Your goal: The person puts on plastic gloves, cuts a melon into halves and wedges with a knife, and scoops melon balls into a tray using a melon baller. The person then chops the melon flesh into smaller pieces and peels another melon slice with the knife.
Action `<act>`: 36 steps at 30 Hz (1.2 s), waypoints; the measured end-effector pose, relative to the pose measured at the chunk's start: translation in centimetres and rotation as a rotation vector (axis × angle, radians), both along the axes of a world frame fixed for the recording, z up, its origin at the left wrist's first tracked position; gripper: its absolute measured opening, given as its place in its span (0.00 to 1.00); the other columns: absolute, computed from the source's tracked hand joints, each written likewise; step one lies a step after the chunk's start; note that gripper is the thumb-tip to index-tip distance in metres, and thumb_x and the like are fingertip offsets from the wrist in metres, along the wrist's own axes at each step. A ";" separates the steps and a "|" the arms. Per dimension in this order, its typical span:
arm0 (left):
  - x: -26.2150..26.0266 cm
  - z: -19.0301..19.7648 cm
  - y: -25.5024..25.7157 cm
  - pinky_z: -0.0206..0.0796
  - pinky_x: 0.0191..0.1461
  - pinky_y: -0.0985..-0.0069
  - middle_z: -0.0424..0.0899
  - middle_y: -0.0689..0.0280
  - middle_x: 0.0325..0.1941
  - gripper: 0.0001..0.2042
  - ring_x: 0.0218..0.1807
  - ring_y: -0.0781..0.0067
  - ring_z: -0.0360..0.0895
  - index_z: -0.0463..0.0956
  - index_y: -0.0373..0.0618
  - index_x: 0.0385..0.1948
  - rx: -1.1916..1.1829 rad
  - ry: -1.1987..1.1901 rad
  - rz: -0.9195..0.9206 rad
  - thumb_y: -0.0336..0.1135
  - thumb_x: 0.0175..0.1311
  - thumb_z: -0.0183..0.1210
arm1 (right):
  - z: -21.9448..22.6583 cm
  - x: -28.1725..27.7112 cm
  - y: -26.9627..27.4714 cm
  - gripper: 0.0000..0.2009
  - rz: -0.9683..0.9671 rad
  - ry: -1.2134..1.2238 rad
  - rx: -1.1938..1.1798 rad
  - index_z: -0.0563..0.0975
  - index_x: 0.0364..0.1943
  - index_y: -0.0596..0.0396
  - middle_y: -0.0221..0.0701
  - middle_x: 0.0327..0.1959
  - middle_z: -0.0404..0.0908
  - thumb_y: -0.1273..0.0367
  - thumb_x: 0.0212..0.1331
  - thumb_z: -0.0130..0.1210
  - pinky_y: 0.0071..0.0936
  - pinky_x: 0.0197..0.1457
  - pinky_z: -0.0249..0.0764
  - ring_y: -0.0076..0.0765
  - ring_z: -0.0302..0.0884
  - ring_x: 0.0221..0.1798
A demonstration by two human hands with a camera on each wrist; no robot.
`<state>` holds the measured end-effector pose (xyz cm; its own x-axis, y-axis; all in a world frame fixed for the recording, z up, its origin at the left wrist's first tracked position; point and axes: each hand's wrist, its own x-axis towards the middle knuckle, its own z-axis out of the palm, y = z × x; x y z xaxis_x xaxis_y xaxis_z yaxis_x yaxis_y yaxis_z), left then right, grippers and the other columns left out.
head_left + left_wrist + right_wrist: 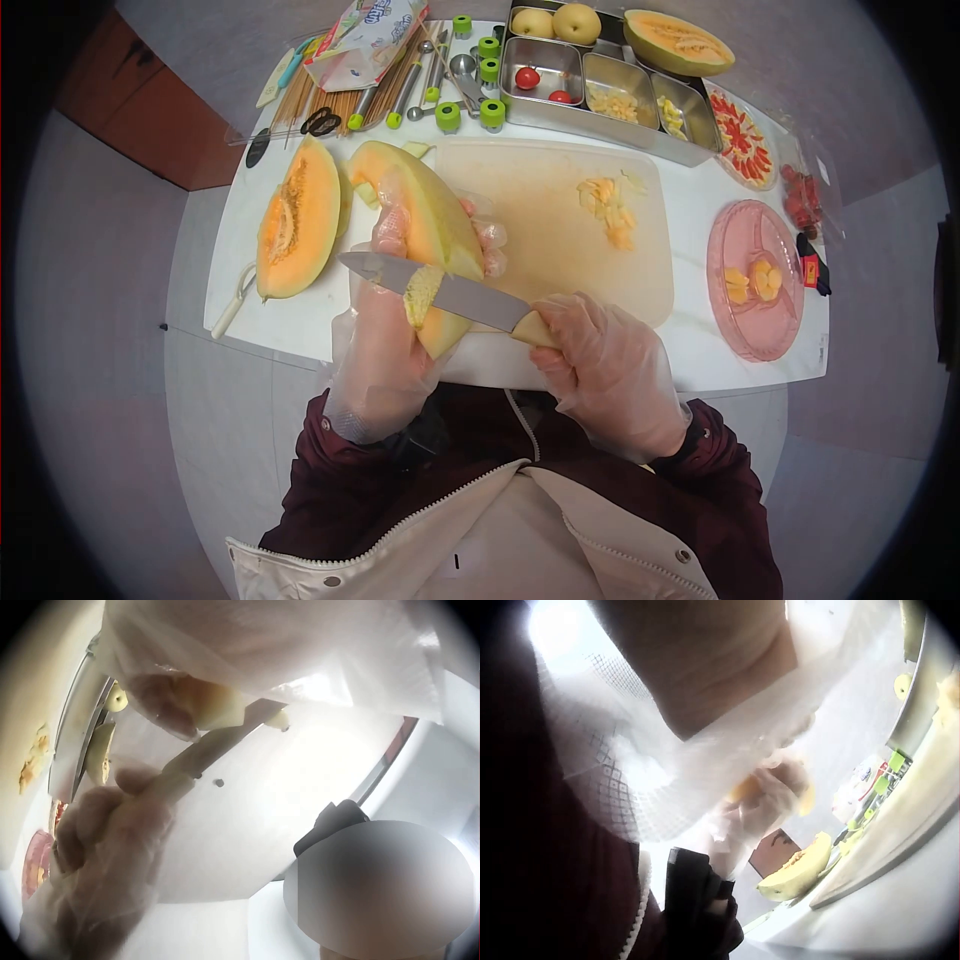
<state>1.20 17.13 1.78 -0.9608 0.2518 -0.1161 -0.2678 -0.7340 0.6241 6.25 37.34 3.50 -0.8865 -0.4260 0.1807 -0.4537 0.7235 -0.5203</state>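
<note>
My gloved left hand (378,335) grips a melon wedge (432,215) from beneath, its fingertips curling over the far side. In my gloved right hand (612,365) is the pale handle of a kitchen knife (480,303). The blade lies across the lower part of the wedge, tip toward the left, and a piece of netted peel (421,293) rests on it. The left wrist view also shows the knife blade (217,748) close to the wedge's end (217,705). A glove and sleeve cover much of the right wrist view.
Behind the wedge lies a cutting board (540,230) with peelings (608,208). A seeded melon half (300,225) and a peeler (235,302) are left. Metal bins (610,125), corers (448,118) and skewers line the back. A pink divided plate (757,330) stands right.
</note>
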 end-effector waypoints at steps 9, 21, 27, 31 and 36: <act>0.5 0.6 1.4 0.77 0.52 0.69 0.80 0.56 0.49 0.27 0.49 0.66 0.81 0.68 0.38 0.60 -0.186 -0.039 0.098 0.57 0.83 0.43 | -0.4 -0.3 0.3 0.20 -0.036 -0.013 -0.045 0.74 0.55 0.55 0.40 0.43 0.81 0.73 0.58 0.64 0.45 0.44 0.78 0.53 0.81 0.43; 0.9 0.6 1.0 0.71 0.45 0.72 0.78 0.57 0.49 0.30 0.44 0.69 0.78 0.67 0.36 0.60 -0.223 0.100 0.024 0.60 0.82 0.43 | -0.7 -0.3 0.1 0.19 -0.065 -0.037 -0.025 0.75 0.54 0.55 0.38 0.43 0.81 0.73 0.58 0.64 0.45 0.44 0.78 0.52 0.81 0.43; 0.7 -0.4 0.7 0.70 0.45 0.72 0.78 0.56 0.52 0.33 0.42 0.70 0.77 0.67 0.34 0.62 -0.243 0.114 -0.005 0.63 0.80 0.43 | -0.8 -0.2 0.0 0.19 -0.074 -0.030 -0.015 0.74 0.54 0.55 0.38 0.45 0.81 0.73 0.58 0.64 0.45 0.44 0.78 0.52 0.81 0.44; 1.0 0.1 0.8 0.70 0.43 0.73 0.78 0.56 0.53 0.35 0.40 0.71 0.76 0.67 0.34 0.63 -0.303 0.096 0.025 0.65 0.79 0.43 | -0.6 -0.4 0.0 0.19 -0.079 -0.028 -0.031 0.74 0.54 0.54 0.38 0.46 0.81 0.73 0.59 0.64 0.45 0.44 0.78 0.52 0.82 0.44; 1.6 0.5 2.5 0.68 0.33 0.80 0.80 0.60 0.44 0.21 0.29 0.78 0.73 0.72 0.41 0.56 -0.317 0.267 0.171 0.51 0.83 0.43 | -0.9 -0.6 0.0 0.16 -0.078 0.070 0.043 0.75 0.55 0.50 0.31 0.35 0.76 0.61 0.68 0.61 0.37 0.38 0.78 0.40 0.80 0.37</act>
<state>2.76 19.67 2.28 -0.9923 0.0785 0.0957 0.0418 -0.5151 0.8561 5.66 37.31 2.61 -0.9032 -0.3651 0.2258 -0.4292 0.7792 -0.4568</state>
